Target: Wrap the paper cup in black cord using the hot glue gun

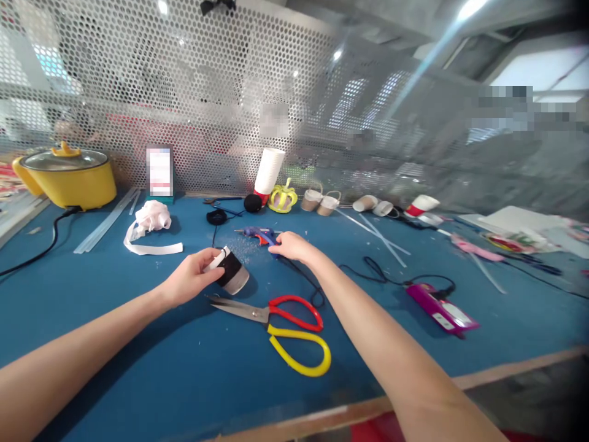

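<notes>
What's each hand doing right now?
Left hand: closed, holding the cup.
Right hand: fingers at the glue gun's handle; whether gripping it cannot be told.

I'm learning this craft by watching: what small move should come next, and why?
Probably bring the blue glue gun nozzle-first toward the black-wrapped cup: the right hand grips the gun's handle, the left hand holds the cup, and black cord leads toward it.

I face a perforated metal screen (207, 80) along the far edge of the blue tabletop (207, 377); a light (472, 8) shines overhead.
</notes>
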Tool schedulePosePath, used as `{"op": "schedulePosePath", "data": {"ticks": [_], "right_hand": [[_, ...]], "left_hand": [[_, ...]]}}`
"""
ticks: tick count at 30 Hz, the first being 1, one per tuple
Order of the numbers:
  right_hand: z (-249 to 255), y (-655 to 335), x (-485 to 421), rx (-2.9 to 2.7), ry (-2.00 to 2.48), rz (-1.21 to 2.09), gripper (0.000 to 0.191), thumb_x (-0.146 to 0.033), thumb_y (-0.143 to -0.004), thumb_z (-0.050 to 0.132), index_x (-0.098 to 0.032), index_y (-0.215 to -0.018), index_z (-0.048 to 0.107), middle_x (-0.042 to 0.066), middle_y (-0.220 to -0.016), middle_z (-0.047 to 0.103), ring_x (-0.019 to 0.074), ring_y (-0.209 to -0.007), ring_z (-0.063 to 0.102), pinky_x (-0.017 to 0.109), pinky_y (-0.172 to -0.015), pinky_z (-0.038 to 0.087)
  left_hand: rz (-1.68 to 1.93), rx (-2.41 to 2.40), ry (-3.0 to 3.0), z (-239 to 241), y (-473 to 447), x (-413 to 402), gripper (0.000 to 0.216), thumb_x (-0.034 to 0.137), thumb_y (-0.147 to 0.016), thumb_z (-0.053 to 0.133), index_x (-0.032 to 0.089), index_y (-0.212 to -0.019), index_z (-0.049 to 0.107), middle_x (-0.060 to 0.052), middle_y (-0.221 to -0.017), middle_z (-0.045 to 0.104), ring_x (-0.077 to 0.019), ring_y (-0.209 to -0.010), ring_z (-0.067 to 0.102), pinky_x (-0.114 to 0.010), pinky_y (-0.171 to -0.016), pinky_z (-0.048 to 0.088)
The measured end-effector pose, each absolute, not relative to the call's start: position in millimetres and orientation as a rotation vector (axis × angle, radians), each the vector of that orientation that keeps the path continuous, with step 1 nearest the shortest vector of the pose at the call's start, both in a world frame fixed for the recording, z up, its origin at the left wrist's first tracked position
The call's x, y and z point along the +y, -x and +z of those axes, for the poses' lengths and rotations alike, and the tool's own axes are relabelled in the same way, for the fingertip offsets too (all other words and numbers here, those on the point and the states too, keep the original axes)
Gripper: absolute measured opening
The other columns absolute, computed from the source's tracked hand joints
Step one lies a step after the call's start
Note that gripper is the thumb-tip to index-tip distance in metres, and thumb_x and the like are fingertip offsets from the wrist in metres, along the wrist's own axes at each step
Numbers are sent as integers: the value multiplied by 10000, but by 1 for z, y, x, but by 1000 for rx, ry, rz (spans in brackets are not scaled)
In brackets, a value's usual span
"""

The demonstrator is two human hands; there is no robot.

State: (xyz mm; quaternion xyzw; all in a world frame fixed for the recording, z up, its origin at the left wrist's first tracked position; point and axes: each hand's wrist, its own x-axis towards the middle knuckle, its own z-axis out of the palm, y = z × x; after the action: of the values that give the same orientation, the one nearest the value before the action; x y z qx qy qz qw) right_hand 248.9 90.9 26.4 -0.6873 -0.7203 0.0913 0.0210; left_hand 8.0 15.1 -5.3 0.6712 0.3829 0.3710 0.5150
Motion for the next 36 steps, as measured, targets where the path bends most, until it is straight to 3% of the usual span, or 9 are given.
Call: {"op": "schedulePosePath", "data": {"ticks": [5, 9, 13, 16, 19, 25, 30, 36], "right_hand": [[3, -240, 100, -2146, 2162, 243, 170, -233, -687, 569, -111, -766, 656, 102, -750, 646, 198, -683, 583, 258, -550, 377], [3, -237, 99, -2071, 2183, 187, 215, -173, -662, 586, -83, -847, 651, 136, -830, 640, 233, -771, 591, 275, -624, 412], [24, -223, 78, -2069, 2011, 105, 311, -309, -747, 551, -112, -980, 612, 145, -1026, 581, 219, -937, 547, 281, -779, 408], [41, -202, 60, -2212, 1485, 411, 301, -400, -816, 461, -156, -857, 633, 72, -928, 603, 147, -868, 561, 250, -791, 412], [47, -183, 53, -2305, 1188, 618, 298, -433, -780, 513, -153, -791, 616, 67, -944, 582, 142, -870, 550, 262, -780, 418], [47, -171, 60, -2287, 1326, 828, 397, -535, -726, 528, -143, -764, 580, 27, -775, 593, 114, -682, 526, 237, -633, 401], [56, -169, 64, -2431, 1319, 1127, 363, -498, -686, 577, -136, -646, 580, -34, -592, 515, 90, -572, 432, 224, -548, 323], [64, -172, 74, -2296, 1127, 1550, 214, -326, -659, 637, -128, -610, 574, -51, -577, 518, 69, -574, 453, 222, -625, 342]], "left_hand": [[830, 1001, -1693, -4, -6, 14, 481, 287, -733, 532, 138, -1175, 415, -34, -796, 649, -128, -638, 545, -231, -593, 399], [820, 1028, -1748, -4, -5, 14, 554, 276, -747, 518, 139, -1258, 353, -30, -763, 638, -124, -632, 530, -225, -576, 390], [855, 1006, -1733, -3, -6, 13, 586, 265, -729, 540, 135, -1269, 352, -28, -765, 640, -135, -657, 557, -232, -592, 418], [848, 970, -1733, -4, -7, 13, 564, 263, -740, 526, 134, -1260, 348, -41, -822, 644, -145, -707, 572, -254, -647, 439], [835, 970, -1758, -5, -6, 13, 509, 269, -756, 507, 130, -1225, 365, -45, -837, 640, -147, -711, 567, -262, -651, 440], [869, 936, -1794, -7, -5, 14, 508, 260, -742, 529, 137, -1217, 395, -40, -818, 643, -162, -734, 573, -272, -663, 450], [883, 917, -1802, -4, -6, 13, 516, 234, -752, 517, 156, -1237, 358, -78, -1015, 612, -161, -823, 571, -277, -727, 445], [856, 918, -1699, -2, -6, 11, 471, 241, -764, 502, 174, -1186, 306, 3, -753, 598, -122, -656, 549, -227, -589, 416]]}}
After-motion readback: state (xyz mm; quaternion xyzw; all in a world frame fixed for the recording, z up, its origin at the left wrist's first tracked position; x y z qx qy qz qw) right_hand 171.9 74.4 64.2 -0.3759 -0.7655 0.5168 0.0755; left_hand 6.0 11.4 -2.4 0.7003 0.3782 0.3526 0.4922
